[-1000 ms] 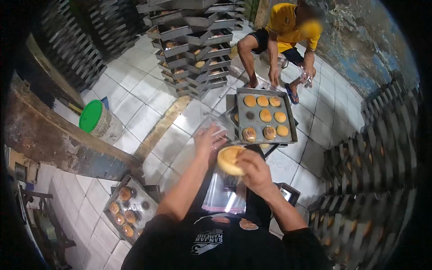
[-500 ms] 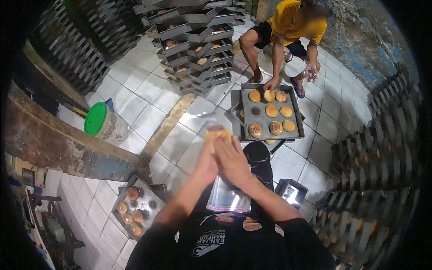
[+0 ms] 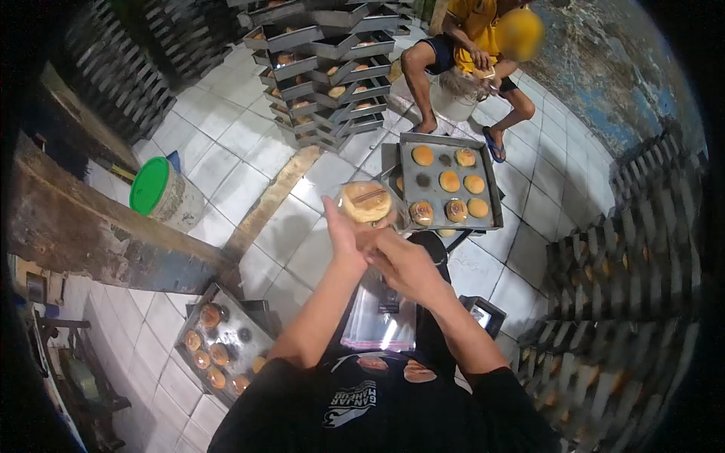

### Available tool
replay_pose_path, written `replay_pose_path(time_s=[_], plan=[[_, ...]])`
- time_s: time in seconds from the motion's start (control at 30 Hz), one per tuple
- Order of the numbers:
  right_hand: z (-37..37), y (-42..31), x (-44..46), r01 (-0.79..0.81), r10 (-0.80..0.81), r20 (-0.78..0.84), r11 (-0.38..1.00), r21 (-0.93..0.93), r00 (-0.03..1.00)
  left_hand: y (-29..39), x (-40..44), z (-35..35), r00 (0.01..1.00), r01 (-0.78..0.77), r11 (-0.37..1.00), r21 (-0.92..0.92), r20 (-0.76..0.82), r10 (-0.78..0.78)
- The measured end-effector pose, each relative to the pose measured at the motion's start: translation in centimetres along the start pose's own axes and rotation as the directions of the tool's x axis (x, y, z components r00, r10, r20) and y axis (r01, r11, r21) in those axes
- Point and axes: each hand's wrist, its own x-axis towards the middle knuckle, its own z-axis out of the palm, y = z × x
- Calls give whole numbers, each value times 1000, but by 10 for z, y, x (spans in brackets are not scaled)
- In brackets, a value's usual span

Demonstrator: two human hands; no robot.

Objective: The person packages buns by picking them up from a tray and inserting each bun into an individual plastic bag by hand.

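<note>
At far left on my feed, a grey metal tray [image 3: 245, 355] of glossy brown buns sits on the white tiles, unchanged. Next comes what has just changed: the left hand [image 3: 342, 240] is now turned up, and a round golden bun [image 3: 368, 202] with a dark-striped top lies across its fingers inside a clear plastic bag [image 3: 398, 219]. Half a second ago I had both hands pressed together over that bun, hiding most of it. I take this to mean the bun is in its wrapper, with only the bag's near end left to deal with.

The right hand [image 3: 408, 263] has dropped to that near end, its fingers bunched against the left; I can't tell whether they grip the plastic. Below, the flat stack of clear bags [image 3: 370, 325] rests on the lap, as before.

Further right, the square grey baking tray [image 3: 436, 202] has lost one bun from its back row, baring a dark spot. The co-worker in yellow [image 3: 483, 34] now holds a bun up close.
</note>
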Motion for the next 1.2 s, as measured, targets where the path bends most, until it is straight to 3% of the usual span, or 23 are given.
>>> replay_pose_path(time_s=[0.03, 0.07, 0.1, 0.13, 0.17, 0.27, 0.3, 0.33, 0.37, 0.43, 0.47, 0.5, 0.53, 0.57, 0.6, 0.63, 0.77, 0.87, 0.9, 1.0, 1.07, 1.17, 1.2], plan=[[7, -1, -3, -56, 57, 3, 988, 147, 998, -2, 9, -9, 998, 28, 1000, -14, 56, -27], [4, -8, -10, -167, 128, 174, 958, 234, 976, -4, 15, -18, 992, 57, 998, -23, 113, -54], [-5, -24, -13, -283, 173, 345, 910, 302, 923, 0, 13, -24, 979, -117, 966, 231, 191, 73], [-11, -34, -13, -394, 185, 505, 852, 345, 843, 3, 12, -30, 944, -301, 842, 447, 264, 198], [-15, -36, -18, -428, 157, 541, 799, 422, 826, 11, 13, -35, 934, -335, 827, 451, 274, 229], [-31, -37, -38, -533, 56, 634, 602, 595, 771, 33, 8, -49, 982, -140, 948, 286, 163, 95], [-17, -20, -33, -278, 237, 160, 901, 334, 958, 33, -15, -35, 993, -13, 990, 143, 115, -3], [-2, -5, -28, -171, 118, -369, 979, -115, 922, 32, -41, -20, 990, 114, 993, -8, 81, -113], [-1, -7, -24, -24, -42, -367, 985, -173, 929, 25, -62, -1, 983, 155, 985, 78, 84, -161], [-4, -12, -20, 265, -351, -330, 924, -276, 877, 18, -42, -45, 991, 97, 944, 315, 63, -122], [-1, -9, -24, 166, -232, -319, 961, -219, 919, 14, -44, -63, 991, 95, 897, 432, 41, -125], [1, 9, -19, 85, -138, -308, 980, -180, 941, 16, -40, -57, 992, -59, 806, 589, -53, 111], [1, 24, -12, 8, -49, -285, 990, -143, 957, 17, -37, -51, 995, -89, 778, 622, 28, 91], [2, 32, -7, -268, 296, -275, 954, 135, 915, 19, -35, -45, 991, -127, 751, 648, 109, 73], [2, 47, -1, -330, 368, -319, 929, 170, 873, 19, -36, -37, 978, -210, 610, 764, 154, 143], [1, 58, 0, -327, 343, -332, 939, 105, 879, 18, -37, -29, 957, -275, 444, 853, 198, 211], [-12, 31, 14, -146, 152, -298, 988, 42, 943, 14, -12, -35, 789, -569, 224, 791, 447, 421], [-12, 36, 18, -160, 163, -398, 986, 41, 903, 15, -12, -29, 856, -413, 419, 809, 187, 482], [-12, 38, 18, -251, 329, -342, 935, 252, 880, 18, -13, -27, 854, -398, 446, 801, 147, 498], [-27, 62, 34, -440, 673, -5, 489, 753, 739, 25, -12, -20, 863, -367, 543, 755, 59, 502], [-28, 53, 21, -434, 616, 68, 469, 769, 785, 23, -15, -19, 885, -369, 643, 671, 43, 463], [-16, 49, 16, -385, 628, 104, 330, 862, 771, 13, -11, -27, 843, -451, 547, 705, 135, 521], [-15, 50, 13, -395, 639, 48, 414, 820, 768, 10, -10, -26, 831, -475, 525, 707, 164, 531]])
